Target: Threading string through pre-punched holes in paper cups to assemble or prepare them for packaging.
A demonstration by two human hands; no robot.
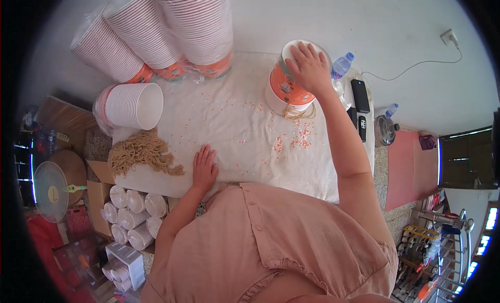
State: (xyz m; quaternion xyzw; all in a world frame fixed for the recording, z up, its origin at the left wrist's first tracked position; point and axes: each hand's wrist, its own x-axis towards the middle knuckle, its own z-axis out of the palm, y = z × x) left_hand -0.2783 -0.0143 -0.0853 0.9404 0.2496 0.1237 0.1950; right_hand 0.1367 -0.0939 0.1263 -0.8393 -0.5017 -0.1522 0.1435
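My right hand [310,67] lies with spread fingers on the pale round top of an orange printed paper bucket [287,87]. That bucket stands at the back right of the cloth-covered table [229,120], with a white band [278,102] around its lower part. Beige cord [299,113] hangs out at its near side. Near the table's front edge, my left hand [204,165] rests flat on the cloth and holds nothing. To its left is a heap of beige cords [140,153]. Small orange and white bits [299,139] are scattered over the cloth.
Tall wrapped stacks of paper buckets [195,27] stand at the back left. Another stack [133,106] lies on its side. A water bottle [341,66], a black power bank [360,95] and a remote [362,128] sit along the right edge. Wrapped white rolls [130,217] are below left.
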